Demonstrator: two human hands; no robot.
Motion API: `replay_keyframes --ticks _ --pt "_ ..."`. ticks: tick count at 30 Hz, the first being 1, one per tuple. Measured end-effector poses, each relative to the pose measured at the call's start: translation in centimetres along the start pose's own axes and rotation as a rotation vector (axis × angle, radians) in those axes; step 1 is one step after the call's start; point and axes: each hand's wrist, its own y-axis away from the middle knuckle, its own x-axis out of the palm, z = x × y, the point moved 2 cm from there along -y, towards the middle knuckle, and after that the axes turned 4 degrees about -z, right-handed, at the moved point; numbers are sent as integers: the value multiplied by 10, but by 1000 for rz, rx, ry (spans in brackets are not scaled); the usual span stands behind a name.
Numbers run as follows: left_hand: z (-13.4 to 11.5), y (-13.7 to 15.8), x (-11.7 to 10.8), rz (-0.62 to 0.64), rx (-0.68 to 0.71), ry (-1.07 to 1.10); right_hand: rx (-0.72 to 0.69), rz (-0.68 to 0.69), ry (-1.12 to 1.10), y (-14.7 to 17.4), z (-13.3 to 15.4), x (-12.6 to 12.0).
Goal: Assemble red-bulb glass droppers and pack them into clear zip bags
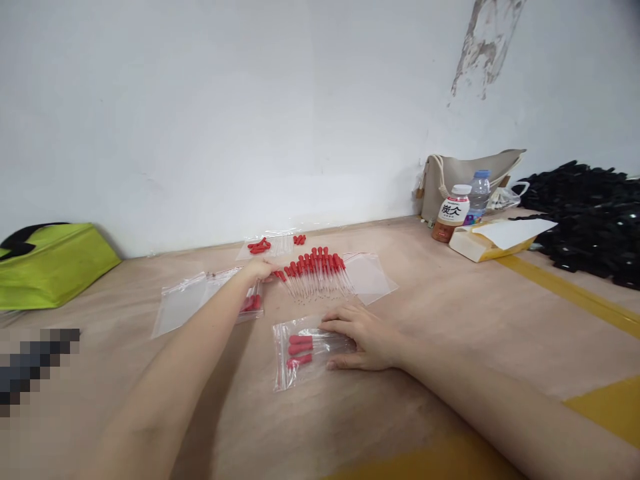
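Note:
My left hand [259,270] reaches to the left end of a fanned row of red-bulbed droppers [320,267]. Its fingertips are pinched at a red dropper bulb [279,274] there. Closer to me, my right hand [365,338] lies over the right end of a clear zip bag [320,383], fingers spread and thumb apart. Three red dropper bulbs [301,349] show inside that bag; the clear stems run under my hand. Beneath my left wrist lies another zip bag [244,315] with red bulbs in it, partly hidden by the arm.
Flat clear bags lie left [177,310] and right [373,277] of the row. Loose red bulbs [259,246] rest on plastic by the wall. A green bag [55,267] stands left; two bottles [451,213], an open box [493,243] and a black heap [585,213] are right.

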Motion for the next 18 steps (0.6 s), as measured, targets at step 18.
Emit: replay_keyframes --ticks 18 --pt "73 144 -61 -280 116 596 37 34 -10 1 -1 0"
